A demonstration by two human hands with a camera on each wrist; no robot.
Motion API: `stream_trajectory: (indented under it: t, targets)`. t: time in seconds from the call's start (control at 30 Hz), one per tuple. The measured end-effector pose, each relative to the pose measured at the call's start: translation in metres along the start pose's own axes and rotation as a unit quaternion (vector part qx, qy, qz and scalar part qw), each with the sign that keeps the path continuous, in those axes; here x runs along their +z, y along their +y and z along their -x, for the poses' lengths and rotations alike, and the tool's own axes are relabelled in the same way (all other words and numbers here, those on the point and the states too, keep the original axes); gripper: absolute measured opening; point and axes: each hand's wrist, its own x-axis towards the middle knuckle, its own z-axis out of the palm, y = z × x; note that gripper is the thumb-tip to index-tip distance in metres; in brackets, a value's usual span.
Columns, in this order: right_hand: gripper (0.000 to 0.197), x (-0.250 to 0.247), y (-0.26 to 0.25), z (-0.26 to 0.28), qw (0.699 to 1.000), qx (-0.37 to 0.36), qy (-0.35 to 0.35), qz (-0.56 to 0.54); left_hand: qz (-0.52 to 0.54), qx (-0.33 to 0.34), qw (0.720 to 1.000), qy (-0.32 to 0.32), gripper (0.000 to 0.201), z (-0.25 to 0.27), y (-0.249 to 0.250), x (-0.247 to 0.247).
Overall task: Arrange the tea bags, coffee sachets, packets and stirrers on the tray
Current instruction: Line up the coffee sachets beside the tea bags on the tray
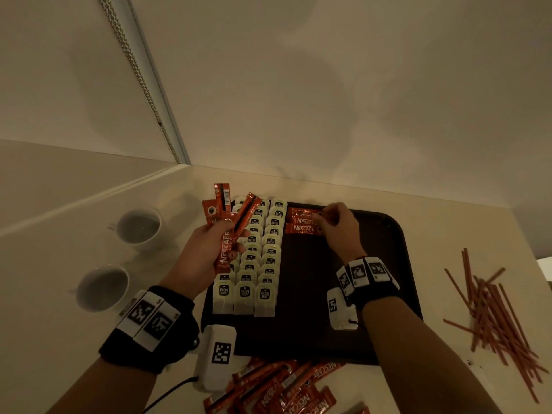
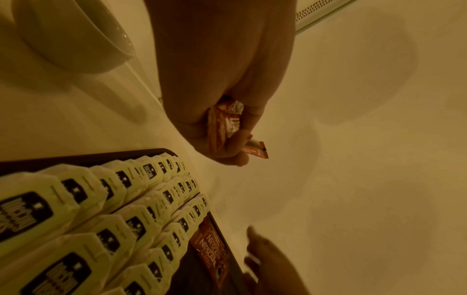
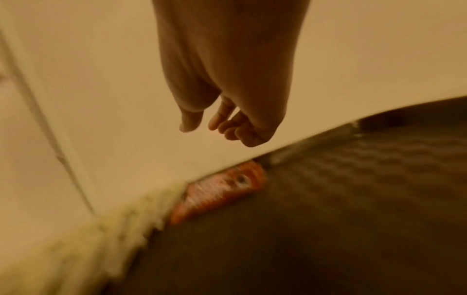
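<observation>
A dark tray (image 1: 373, 264) lies on the pale counter. Pale tea bags (image 1: 257, 264) fill its left part in three neat columns. At the tray's far edge, beside the tea bags, lie a few red coffee sachets (image 1: 301, 225). My left hand (image 1: 236, 234) hovers over the tea bags and grips a fanned bundle of red sachets (image 1: 228, 222), seen clenched in the left wrist view (image 2: 222, 123). My right hand (image 1: 328, 222) is at the right end of the laid sachets. Its fingers (image 3: 215, 123) hang loosely curled and hold nothing, above the blurred sachets (image 3: 220, 189).
Two white cups (image 1: 139, 227) (image 1: 101, 286) stand left of the tray. A heap of loose red sachets (image 1: 286, 386) lies at the counter's near edge. Thin red stirrers (image 1: 495, 318) are scattered right of the tray. A wall runs close behind the tray.
</observation>
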Motion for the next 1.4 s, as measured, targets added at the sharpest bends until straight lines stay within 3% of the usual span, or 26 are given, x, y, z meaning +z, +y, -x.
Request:
stream_trajectory:
  t: [0.1, 0.2, 0.37, 0.5, 0.67, 0.87, 1.1, 1.2, 1.4]
  targets:
    - [0.023, -0.002, -0.052, 0.019, 0.992, -0.053, -0.092, -0.069, -0.024, 0.001, 0.999, -0.029, 0.017, 0.003, 0.002, 0.007]
    - [0.024, 0.000, -0.092, 0.036, 0.957, -0.069, -0.234, -0.157, -0.054, 0.007, 0.997, -0.060, 0.016, 0.009, 0.004, 0.017]
    - [0.011, -0.010, -0.104, 0.046, 0.921, -0.086, -0.299, -0.236, 0.006, 0.012, 0.999, -0.037, 0.024, 0.013, 0.010, 0.018]
    - [0.007, -0.018, -0.098, 0.049, 0.934, -0.120, -0.284, -0.179, 0.034, 0.028, 0.999, 0.005, 0.023, 0.008, 0.012, 0.013]
    - [0.020, -0.014, -0.092, 0.051, 0.944, -0.171, -0.257, -0.118, -0.062, 0.062, 0.996, -0.030, 0.018, 0.011, 0.006, 0.015]
    - [0.023, -0.010, -0.086, 0.060, 0.949, -0.148, -0.237, -0.147, -0.120, 0.124, 0.985, 0.001, 0.013, 0.012, 0.003, 0.010]
    - [0.018, 0.003, -0.088, 0.070, 0.925, -0.054, -0.235, -0.293, -0.249, 0.234, 0.940, 0.010, 0.010, 0.016, 0.010, 0.019]
    - [0.017, 0.005, -0.089, 0.069, 0.935, -0.064, -0.220, -0.272, -0.235, 0.232, 0.943, 0.033, 0.006, 0.016, 0.009, 0.021]
    - [0.020, -0.008, -0.088, 0.064, 0.928, -0.061, -0.224, -0.290, -0.146, 0.158, 0.976, 0.037, 0.011, 0.013, 0.003, 0.017]
